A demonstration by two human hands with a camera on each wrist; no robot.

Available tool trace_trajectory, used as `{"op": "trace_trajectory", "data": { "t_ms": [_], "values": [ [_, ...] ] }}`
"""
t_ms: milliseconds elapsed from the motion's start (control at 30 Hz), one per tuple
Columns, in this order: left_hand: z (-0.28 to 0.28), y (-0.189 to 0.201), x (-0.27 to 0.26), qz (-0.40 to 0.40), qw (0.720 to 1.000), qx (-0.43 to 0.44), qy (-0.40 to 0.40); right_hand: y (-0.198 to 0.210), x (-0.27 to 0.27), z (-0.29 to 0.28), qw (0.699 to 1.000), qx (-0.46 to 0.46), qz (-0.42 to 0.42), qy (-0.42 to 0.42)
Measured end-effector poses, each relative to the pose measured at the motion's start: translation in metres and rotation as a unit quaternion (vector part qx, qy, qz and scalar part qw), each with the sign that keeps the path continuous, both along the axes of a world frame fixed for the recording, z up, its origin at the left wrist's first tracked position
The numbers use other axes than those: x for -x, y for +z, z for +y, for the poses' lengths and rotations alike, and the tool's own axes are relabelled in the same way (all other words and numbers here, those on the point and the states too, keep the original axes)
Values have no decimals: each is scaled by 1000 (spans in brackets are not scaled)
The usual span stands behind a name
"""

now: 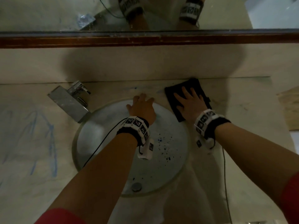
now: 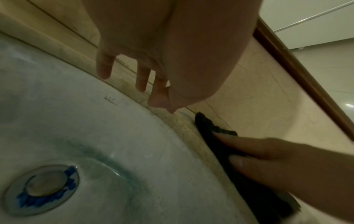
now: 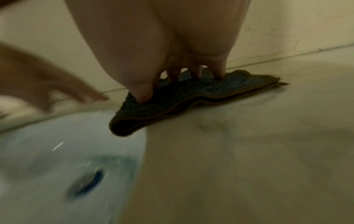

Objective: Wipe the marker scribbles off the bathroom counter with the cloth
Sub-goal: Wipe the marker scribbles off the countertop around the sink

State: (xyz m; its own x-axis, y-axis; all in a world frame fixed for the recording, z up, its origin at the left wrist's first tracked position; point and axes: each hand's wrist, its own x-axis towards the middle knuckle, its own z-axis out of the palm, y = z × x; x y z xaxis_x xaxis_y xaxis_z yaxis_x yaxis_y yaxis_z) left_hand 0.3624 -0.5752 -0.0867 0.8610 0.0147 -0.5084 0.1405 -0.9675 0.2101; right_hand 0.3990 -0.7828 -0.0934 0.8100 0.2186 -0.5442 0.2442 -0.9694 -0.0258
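Right hand [image 1: 189, 102]: fingers flat, pressing folded dark cloth [image 1: 192, 84] on beige stone surface [image 1: 234, 102], frame centre-right. Left hand [image 1: 142, 107]: fingers spread, empty, over white basin rim [image 1: 113, 102]. Blue marker scribbles [image 1: 42, 139], lower left.

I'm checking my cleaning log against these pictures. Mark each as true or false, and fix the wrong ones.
1. The right hand presses flat on the dark cloth. True.
2. The cloth lies left of the faucet. False: it lies right of the sink, far from the faucet.
3. Blue scribbles remain on the counter left of the sink. True.
4. The left hand grips the faucet. False: it rests open at the sink's back rim.
5. The basin is spotless. False: blue specks dot it.
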Motion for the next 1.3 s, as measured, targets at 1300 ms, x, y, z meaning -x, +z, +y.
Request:
{"op": "trace_trajectory", "data": {
  "t_ms": [1300],
  "values": [
    [19,1,0,-3,998,-17,56,-11,-2,4,995,-10,-58,-78]
  ]
}}
